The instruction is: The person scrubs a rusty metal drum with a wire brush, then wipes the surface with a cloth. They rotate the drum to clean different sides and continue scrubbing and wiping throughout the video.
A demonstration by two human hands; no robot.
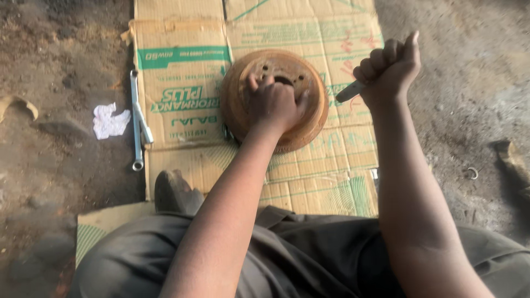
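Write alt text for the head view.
Left hand grips a rusty brake drum lying on flattened cardboard; right hand is raised in a fist around a metal tool. A wrench and a crumpled rag lie on the dirt at left.

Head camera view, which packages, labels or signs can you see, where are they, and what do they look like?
Flattened brown cardboard carton: spread on the dirt ground beneath the rusty round brake drum, with green bands and green and red printing.
Second piece of cardboard: lower left beside the dark shoe, brown with a green striped corner.
No screens or signs are in view.
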